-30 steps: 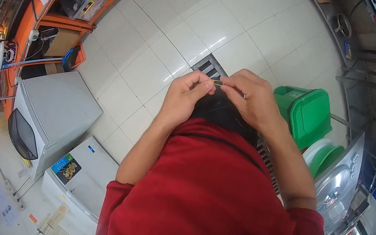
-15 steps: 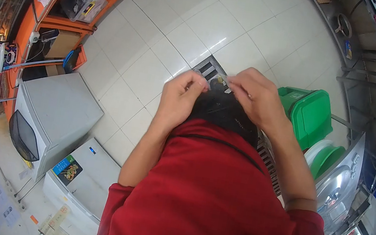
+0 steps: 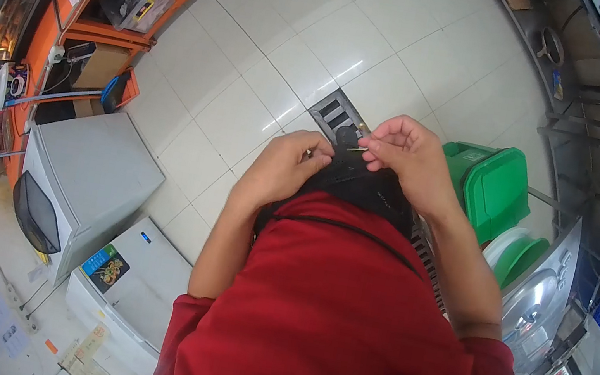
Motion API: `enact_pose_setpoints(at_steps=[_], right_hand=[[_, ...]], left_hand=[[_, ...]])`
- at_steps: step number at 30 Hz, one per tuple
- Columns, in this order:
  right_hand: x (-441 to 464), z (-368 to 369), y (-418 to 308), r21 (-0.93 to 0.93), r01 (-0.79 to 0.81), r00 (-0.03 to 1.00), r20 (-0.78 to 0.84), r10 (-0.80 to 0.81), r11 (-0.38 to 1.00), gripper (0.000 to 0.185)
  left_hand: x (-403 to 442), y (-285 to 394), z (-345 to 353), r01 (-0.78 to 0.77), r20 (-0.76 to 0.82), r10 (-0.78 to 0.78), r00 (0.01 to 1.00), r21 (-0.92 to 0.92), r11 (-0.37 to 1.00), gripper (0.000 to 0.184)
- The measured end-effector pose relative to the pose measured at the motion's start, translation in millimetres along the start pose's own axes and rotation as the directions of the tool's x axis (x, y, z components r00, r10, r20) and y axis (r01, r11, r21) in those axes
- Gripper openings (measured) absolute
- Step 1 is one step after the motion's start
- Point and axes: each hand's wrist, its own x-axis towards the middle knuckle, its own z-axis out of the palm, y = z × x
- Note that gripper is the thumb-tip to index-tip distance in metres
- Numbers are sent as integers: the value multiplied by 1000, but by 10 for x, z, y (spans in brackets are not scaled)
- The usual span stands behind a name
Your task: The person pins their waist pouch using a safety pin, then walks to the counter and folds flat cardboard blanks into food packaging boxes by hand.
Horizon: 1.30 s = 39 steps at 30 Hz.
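My right hand [image 3: 408,161] is closed in a pinch. A thin pale-yellow sliver [image 3: 357,149] sticks out from its fingertips toward the left; its exact kind is too small to make out. Across a small gap, my left hand [image 3: 288,166] has its thumb and fingers curled together, and whatever is between them is hidden. Both hands are held in front of my waist, over dark clothing [image 3: 348,178] below the red shirt [image 3: 345,297].
A floor drain grate [image 3: 336,108] lies just beyond my hands. At right stand a green lidded bin [image 3: 500,188] and a washing machine [image 3: 548,282]. Two white appliances, a larger cabinet [image 3: 96,163] and a smaller one [image 3: 154,266], stand at left beside orange shelving [image 3: 50,54].
Translucent bits showed at the fingertips of both hands before; now a thin sliver shows at the right fingertips. My left hand has dropped slightly, and the right hand has turned.
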Motion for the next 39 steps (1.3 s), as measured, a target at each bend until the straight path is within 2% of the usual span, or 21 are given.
enact_pose_setpoints(at_steps=[2, 3, 5, 7, 11, 13, 15, 18, 20, 22, 24, 26, 33, 36, 39], right_hand=[[-33, 0, -7, 13, -37, 999, -3, 37, 999, 14], [-60, -12, -25, -1, -66, 998, -14, 66, 998, 13], [-86, -56, -52, -16, -101, 995, -27, 100, 995, 12], [-87, -102, -72, -333, -29, 1000, -2, 30, 943, 11], [-121, -57, -171, -410, -22, 1000, -10, 19, 912, 12], [-147, -45, -214, -495, -83, 997, -47, 69, 865, 13], [-182, -74, -150, -496, -103, 995, -43, 94, 862, 13], [-256, -128, -138, -507, -136, 989, -18, 148, 851, 13], [-280, -187, -107, -515, -157, 983, 3, 186, 843, 13], [-312, -248, -29, -417, -142, 981, 63, 184, 898, 12], [-336, -242, -77, -400, -161, 978, 62, 201, 903, 9], [-335, -247, -101, -388, -172, 976, 59, 211, 906, 6], [-365, -289, 8, -359, -214, 945, 161, 286, 909, 7], [-399, -314, 12, -344, -234, 939, 161, 303, 909, 8], [-418, -319, -14, -357, -255, 933, 155, 326, 899, 8]], left_hand=[[-17, -29, -31, -2, 107, 6, 994, -37, 999, 13], [-30, -21, -35, 2, 107, 3, 994, -42, 999, 13], [-57, 11, -36, 131, 160, -104, 982, -174, 976, 11], [-51, -8, 11, 144, 166, -109, 980, -215, 966, 11], [26, -115, 83, 207, 216, -149, 965, -281, 937, 15], [38, -115, 94, 221, 211, -169, 963, -253, 942, 16], [42, -74, 79, 232, 204, -187, 961, -224, 947, 18], [44, -33, 59, 286, 280, -208, 937, -275, 918, 20], [46, -65, 79, 289, 388, -177, 904, -252, 924, 18], [24, -87, 86, 306, 428, -157, 890, -306, 902, 16], [-4, -80, 113, 325, 470, -132, 873, -357, 876, 15], [-41, -44, 156, 292, 393, -122, 912, -409, 865, 11], [-12, 33, 296, 359, 414, -206, 887, -338, 870, 7], [-35, 22, 319, 369, 429, -198, 881, -364, 855, 5], [-75, 57, 374, 337, 362, -186, 914, -417, 844, 2]])
